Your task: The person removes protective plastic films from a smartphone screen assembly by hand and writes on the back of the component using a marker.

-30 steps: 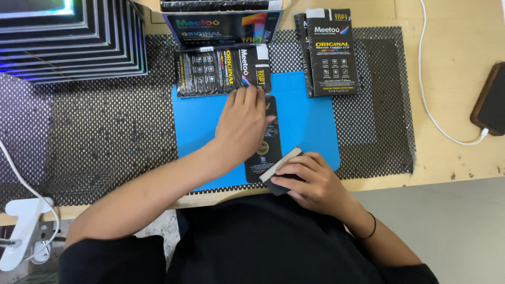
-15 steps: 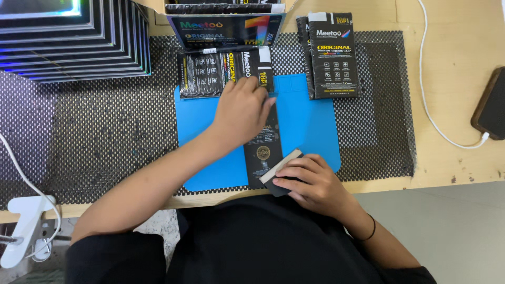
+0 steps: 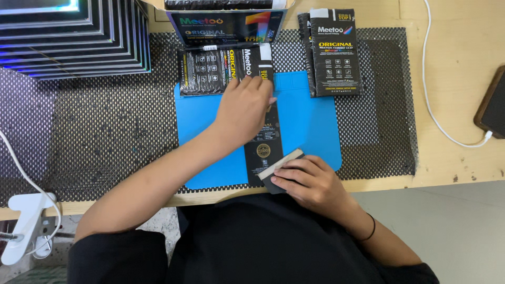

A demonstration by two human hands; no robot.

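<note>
A: What's changing since half a second ago?

B: Left hand (image 3: 243,108) is sliding further up the long black package (image 3: 265,152), fingertips now reaching its top end, right by the flat black packet (image 3: 210,71) lying at the back edge of the blue mat (image 3: 310,123). Right hand (image 3: 310,181) is staying put at the near end.

A: Grip state, left?

B: Palm down, fingers spread flat, pressing on the package. Grip is not closing around anything.

A: Right?

B: Fingers are curling onto a small dark block with a pale edge (image 3: 279,171), pinching it against the package's near end. Grip is clamped on that block.

A: Where is the package lying?

B: Lengthwise down the middle of the blue mat, near end poking slightly over the mat's front edge. Mat is sitting on black mesh liner (image 3: 105,131), liner on the wooden bench (image 3: 457,68).

A: Other stuff?

B: Stack of black packets (image 3: 334,52) standing just off the mat's far right corner. Open box of packets (image 3: 226,23) at the back. Stack of dark trays (image 3: 68,37) far left. White cable (image 3: 436,113) running to a phone (image 3: 494,105) at the right edge. White clamp (image 3: 23,226) low left.
</note>
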